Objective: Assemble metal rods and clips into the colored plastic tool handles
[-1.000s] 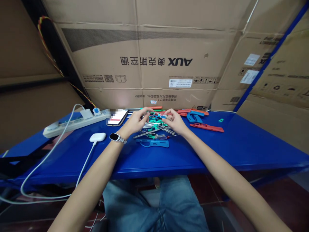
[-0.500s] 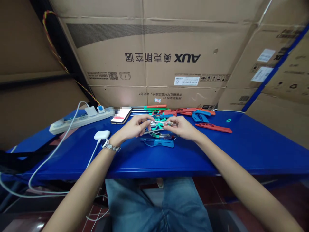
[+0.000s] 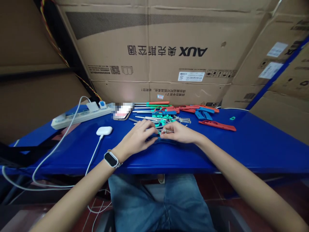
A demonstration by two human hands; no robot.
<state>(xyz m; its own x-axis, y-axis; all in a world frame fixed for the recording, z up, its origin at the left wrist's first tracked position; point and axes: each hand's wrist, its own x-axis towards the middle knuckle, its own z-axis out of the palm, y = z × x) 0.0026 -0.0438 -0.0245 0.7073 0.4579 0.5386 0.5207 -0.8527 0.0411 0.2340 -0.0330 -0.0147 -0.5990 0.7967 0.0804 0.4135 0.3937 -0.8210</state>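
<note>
My left hand point(image 3: 140, 135) has its fingers bent together over a blue plastic casing half point(image 3: 166, 140); what its fingertips hold, if anything, is hidden. My right hand point(image 3: 181, 131) is closed on a small clear-and-metallic part point(image 3: 167, 131), pinched between thumb and fingers. Both hands meet at this spot, and they cover most of the blue casing half lying on the table. Just behind them are green plastic pieces point(image 3: 164, 122), thin metal rods and clear parts with wire point(image 3: 184, 120).
Red casing halves point(image 3: 189, 108) and blue ones point(image 3: 203, 115) lie in a pile, with one red casing half point(image 3: 217, 125) to the right. A phone point(image 3: 123, 111), a white earbud case point(image 3: 104, 130) on a cable and a power strip point(image 3: 82, 116) are left. Cardboard point(image 3: 154, 32) walls the back.
Both hands have come nearer to me, now over the blue casing half. The left hand has turned, so the watch face shows. Clear wired parts now lie uncovered behind them.
</note>
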